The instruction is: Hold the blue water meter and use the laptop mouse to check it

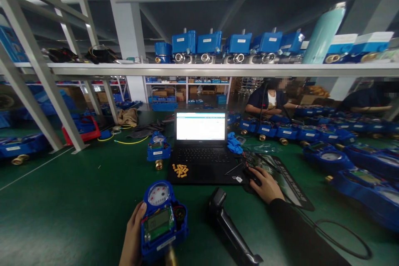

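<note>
Water meter (163,218), the blue one with a round dial above a small green display, sits low in front of you on the green bench (77,199), and your left hand (132,237) grips its left flank, thumb laid up along the housing edge; the other fingers are behind the body, so you cannot tell how they sit. Your right hand (264,185) rests on a black mouse (252,174) on the mouse mat (289,187), fingers curled down over it, beside the open laptop (201,149) with its lit screen. It looks like a logging or checking step: one meter held face-up while you work the screen. The next move probably calls for keeping the display turned toward you and steady. The meter's lower end and your left wrist are cut off by the frame edge, the screen text is too small to read, and the black handheld device (230,226) between your hands is hard to identify
</note>
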`<action>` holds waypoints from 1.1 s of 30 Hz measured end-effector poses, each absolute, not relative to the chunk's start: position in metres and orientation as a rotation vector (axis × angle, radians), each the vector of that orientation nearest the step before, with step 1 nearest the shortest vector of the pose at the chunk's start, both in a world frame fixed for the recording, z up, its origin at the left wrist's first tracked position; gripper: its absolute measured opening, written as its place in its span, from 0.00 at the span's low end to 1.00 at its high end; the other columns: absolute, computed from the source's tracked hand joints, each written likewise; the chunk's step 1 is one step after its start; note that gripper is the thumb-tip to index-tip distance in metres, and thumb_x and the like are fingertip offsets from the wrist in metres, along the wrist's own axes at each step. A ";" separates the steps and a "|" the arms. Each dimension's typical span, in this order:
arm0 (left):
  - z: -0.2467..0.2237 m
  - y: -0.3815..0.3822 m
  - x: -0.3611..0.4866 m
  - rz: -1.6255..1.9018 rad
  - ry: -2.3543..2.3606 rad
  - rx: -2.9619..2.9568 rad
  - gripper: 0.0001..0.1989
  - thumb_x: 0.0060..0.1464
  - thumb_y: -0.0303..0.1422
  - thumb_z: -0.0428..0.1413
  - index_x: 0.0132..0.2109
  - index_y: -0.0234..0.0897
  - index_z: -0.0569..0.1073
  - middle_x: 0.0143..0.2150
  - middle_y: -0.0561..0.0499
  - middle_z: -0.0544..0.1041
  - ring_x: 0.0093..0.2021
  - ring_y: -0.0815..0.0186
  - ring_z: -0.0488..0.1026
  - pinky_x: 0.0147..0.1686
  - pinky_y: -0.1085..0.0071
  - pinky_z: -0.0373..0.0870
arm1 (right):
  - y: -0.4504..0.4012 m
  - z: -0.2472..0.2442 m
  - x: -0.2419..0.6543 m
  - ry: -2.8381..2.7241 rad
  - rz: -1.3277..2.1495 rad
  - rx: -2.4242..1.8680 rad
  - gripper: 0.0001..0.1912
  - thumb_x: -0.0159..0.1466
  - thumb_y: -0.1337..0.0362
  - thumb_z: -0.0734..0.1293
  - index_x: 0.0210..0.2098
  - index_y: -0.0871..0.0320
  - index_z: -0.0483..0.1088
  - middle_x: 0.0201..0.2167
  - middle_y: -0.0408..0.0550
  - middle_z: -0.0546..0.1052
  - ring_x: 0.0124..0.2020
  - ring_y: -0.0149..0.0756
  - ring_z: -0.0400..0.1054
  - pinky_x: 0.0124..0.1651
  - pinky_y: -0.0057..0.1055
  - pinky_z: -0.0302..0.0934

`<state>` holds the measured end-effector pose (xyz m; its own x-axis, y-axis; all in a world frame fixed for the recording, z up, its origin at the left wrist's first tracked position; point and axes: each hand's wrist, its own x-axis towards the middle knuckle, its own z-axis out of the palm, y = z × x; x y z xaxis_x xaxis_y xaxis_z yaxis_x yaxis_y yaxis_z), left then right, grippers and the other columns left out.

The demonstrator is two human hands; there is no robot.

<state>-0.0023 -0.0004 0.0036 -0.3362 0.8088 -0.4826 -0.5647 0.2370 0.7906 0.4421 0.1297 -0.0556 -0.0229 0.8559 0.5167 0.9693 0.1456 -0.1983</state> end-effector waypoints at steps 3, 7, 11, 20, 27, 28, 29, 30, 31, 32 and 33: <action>0.010 0.000 0.001 1.475 1.298 0.233 0.20 0.61 0.33 0.51 0.58 0.31 0.65 0.37 0.46 0.78 0.34 0.62 0.77 0.31 0.73 0.73 | 0.130 -0.056 0.442 -1.903 -0.287 -1.745 0.24 0.60 0.58 0.60 0.53 0.57 0.70 0.53 0.57 0.70 0.51 0.49 0.68 0.53 0.46 0.64; 0.016 0.000 0.004 1.485 1.297 0.239 0.18 0.62 0.32 0.50 0.56 0.30 0.66 0.36 0.47 0.78 0.33 0.63 0.76 0.30 0.74 0.72 | 0.131 -0.057 0.443 -1.894 -0.292 -1.745 0.24 0.60 0.57 0.60 0.53 0.56 0.70 0.53 0.56 0.71 0.50 0.48 0.68 0.53 0.46 0.65; 0.013 0.000 0.002 1.473 1.303 0.252 0.20 0.60 0.33 0.52 0.57 0.31 0.66 0.38 0.46 0.78 0.35 0.60 0.77 0.31 0.71 0.72 | 0.130 -0.057 0.443 -1.899 -0.284 -1.755 0.24 0.60 0.57 0.60 0.53 0.57 0.70 0.53 0.57 0.70 0.51 0.48 0.68 0.53 0.45 0.65; 0.010 0.000 0.001 1.497 1.296 0.300 0.23 0.54 0.36 0.56 0.55 0.30 0.67 0.38 0.45 0.78 0.39 0.57 0.76 0.33 0.69 0.72 | 0.128 -0.056 0.441 -1.865 -0.302 -1.759 0.23 0.59 0.58 0.60 0.52 0.56 0.71 0.53 0.56 0.71 0.50 0.48 0.69 0.52 0.45 0.66; 0.007 0.001 -0.002 1.479 1.277 0.310 0.23 0.57 0.34 0.54 0.58 0.29 0.64 0.38 0.44 0.78 0.38 0.57 0.77 0.32 0.70 0.73 | 0.130 -0.057 0.442 -1.869 -0.313 -1.749 0.23 0.59 0.57 0.60 0.52 0.57 0.71 0.53 0.56 0.71 0.49 0.48 0.69 0.52 0.45 0.65; 0.007 0.001 -0.002 1.478 1.274 0.313 0.23 0.58 0.34 0.54 0.58 0.29 0.64 0.39 0.44 0.78 0.38 0.57 0.77 0.32 0.70 0.73 | 0.130 -0.057 0.442 -1.870 -0.314 -1.744 0.23 0.59 0.57 0.60 0.52 0.56 0.71 0.53 0.56 0.71 0.49 0.48 0.69 0.52 0.45 0.65; 0.007 0.001 -0.002 1.475 1.277 0.308 0.23 0.58 0.34 0.53 0.59 0.29 0.64 0.39 0.44 0.78 0.38 0.57 0.77 0.32 0.69 0.73 | 0.129 -0.057 0.442 -1.876 -0.312 -1.738 0.23 0.60 0.57 0.60 0.52 0.56 0.71 0.53 0.56 0.71 0.49 0.48 0.69 0.52 0.45 0.65; 0.008 0.000 -0.001 1.471 1.283 0.299 0.23 0.59 0.34 0.52 0.59 0.29 0.64 0.39 0.43 0.78 0.38 0.57 0.77 0.33 0.69 0.73 | 0.128 -0.058 0.441 -1.883 -0.309 -1.731 0.23 0.60 0.57 0.59 0.52 0.56 0.71 0.53 0.56 0.71 0.50 0.47 0.69 0.52 0.44 0.66; 0.009 0.000 -0.001 1.466 1.294 0.285 0.23 0.59 0.34 0.52 0.59 0.30 0.63 0.39 0.43 0.78 0.38 0.57 0.77 0.33 0.68 0.74 | 0.128 -0.058 0.441 -1.892 -0.305 -1.722 0.23 0.60 0.57 0.59 0.52 0.56 0.71 0.53 0.55 0.71 0.50 0.47 0.68 0.52 0.44 0.65; 0.010 -0.001 0.000 1.459 1.305 0.273 0.23 0.60 0.34 0.52 0.60 0.30 0.63 0.39 0.43 0.78 0.38 0.57 0.77 0.33 0.68 0.74 | 0.127 -0.058 0.440 -1.897 -0.301 -1.718 0.23 0.60 0.57 0.58 0.52 0.56 0.71 0.53 0.55 0.71 0.50 0.47 0.68 0.52 0.44 0.65; 0.012 -0.001 0.002 1.458 1.312 0.267 0.22 0.60 0.33 0.51 0.60 0.30 0.63 0.40 0.43 0.78 0.37 0.57 0.77 0.33 0.67 0.74 | 0.126 -0.057 0.439 -1.894 -0.299 -1.720 0.23 0.61 0.57 0.58 0.52 0.56 0.71 0.53 0.55 0.70 0.50 0.47 0.68 0.52 0.44 0.65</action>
